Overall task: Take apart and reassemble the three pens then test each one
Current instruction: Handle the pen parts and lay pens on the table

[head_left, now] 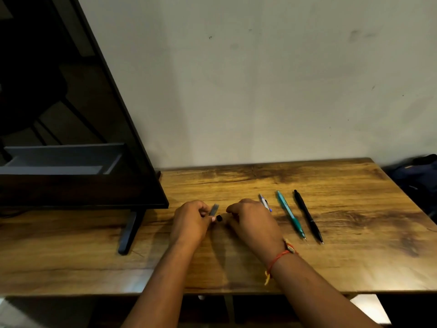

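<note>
A dark flat television leans at the left end of a worn wooden table, its slim stand foot planted on the grain, with an off-white, scuffed wall behind. At the middle of the table, a person's left hand pinches a short grey pen barrel between thumb and curled fingers, lifted just above the wood. A small black piece shows between the two hands; whether it lies on the table or is held cannot be told. The right hand, a red thread bracelet at its wrist, has its fingers curled inward, and what they hold, if anything, is hidden. Just beyond its knuckles lies a white pen, partly covered. To the right, a teal pen and a black pen lie side by side, apart, tips toward the table's near edge. A dark bag slumps past the table's far right corner.
</note>
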